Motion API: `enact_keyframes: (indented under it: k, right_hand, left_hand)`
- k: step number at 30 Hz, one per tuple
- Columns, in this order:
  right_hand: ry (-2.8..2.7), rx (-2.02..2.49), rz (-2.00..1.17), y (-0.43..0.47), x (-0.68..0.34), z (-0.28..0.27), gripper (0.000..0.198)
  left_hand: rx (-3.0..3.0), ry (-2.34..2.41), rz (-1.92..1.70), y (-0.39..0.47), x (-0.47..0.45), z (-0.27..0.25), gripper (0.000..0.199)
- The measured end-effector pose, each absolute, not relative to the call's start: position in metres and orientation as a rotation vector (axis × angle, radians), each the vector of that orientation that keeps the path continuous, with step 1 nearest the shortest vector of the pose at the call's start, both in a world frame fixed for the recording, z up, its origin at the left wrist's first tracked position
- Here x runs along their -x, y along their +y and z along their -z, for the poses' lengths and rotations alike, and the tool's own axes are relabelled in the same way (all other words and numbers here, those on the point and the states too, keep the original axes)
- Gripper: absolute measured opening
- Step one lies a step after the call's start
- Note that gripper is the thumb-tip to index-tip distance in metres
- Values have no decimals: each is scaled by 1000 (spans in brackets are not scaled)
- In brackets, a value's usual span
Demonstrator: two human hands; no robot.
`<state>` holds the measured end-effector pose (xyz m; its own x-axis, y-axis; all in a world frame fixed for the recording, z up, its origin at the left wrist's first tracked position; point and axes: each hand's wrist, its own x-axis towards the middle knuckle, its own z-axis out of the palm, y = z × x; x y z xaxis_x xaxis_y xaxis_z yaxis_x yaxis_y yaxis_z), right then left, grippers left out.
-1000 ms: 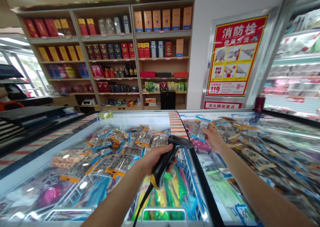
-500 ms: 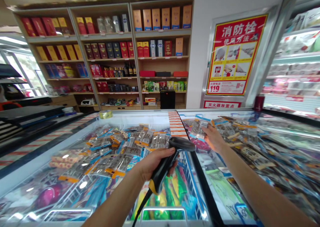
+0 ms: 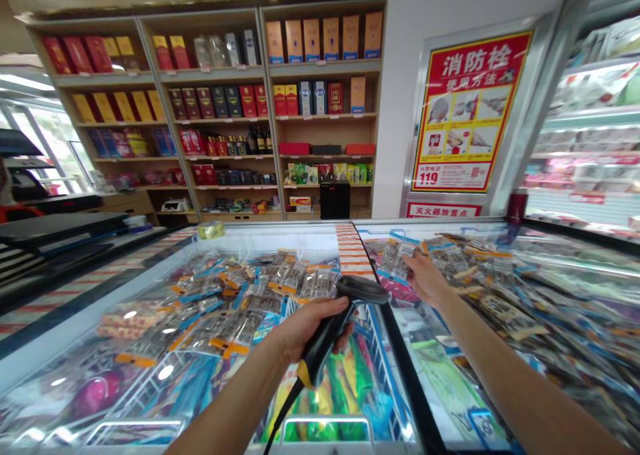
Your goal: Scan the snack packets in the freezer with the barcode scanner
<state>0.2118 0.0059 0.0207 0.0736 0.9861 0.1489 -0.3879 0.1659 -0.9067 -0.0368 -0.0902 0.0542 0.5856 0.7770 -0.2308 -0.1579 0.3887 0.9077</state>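
Note:
My left hand [image 3: 313,325] is wrapped round the handle of a black and yellow barcode scanner [image 3: 320,351], its head pointing right and its cord hanging toward me. At the back of the right side of the glass-topped freezer, my right hand [image 3: 425,276] pinches the edge of a clear snack packet [image 3: 397,255] with blue trim and dark contents. Many similar packets [image 3: 240,281] lie spread across the glass to the left, several with orange trim. More dark packets [image 3: 505,308] are heaped on the right, beyond my right forearm.
A black rail [image 3: 405,375] with price labels [image 3: 353,249] behind it divides the freezer top. A tape roll [image 3: 211,229] sits at the left back corner. Boxed goods fill wooden shelves [image 3: 325,68] behind; a red poster [image 3: 473,111] hangs on the wall. A dark red cup [image 3: 517,207] stands at right.
My right hand and the packet have shifted very slightly left. The scanner in my left hand stays almost in place.

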Motion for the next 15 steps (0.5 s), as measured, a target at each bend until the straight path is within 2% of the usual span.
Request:
enact_keyframes:
  k: [15]
  right_hand:
    - [-865,808,-1257,2,-210,-22,18]
  left_hand:
    - [-1030,624,-678,-104,34,-66,26]
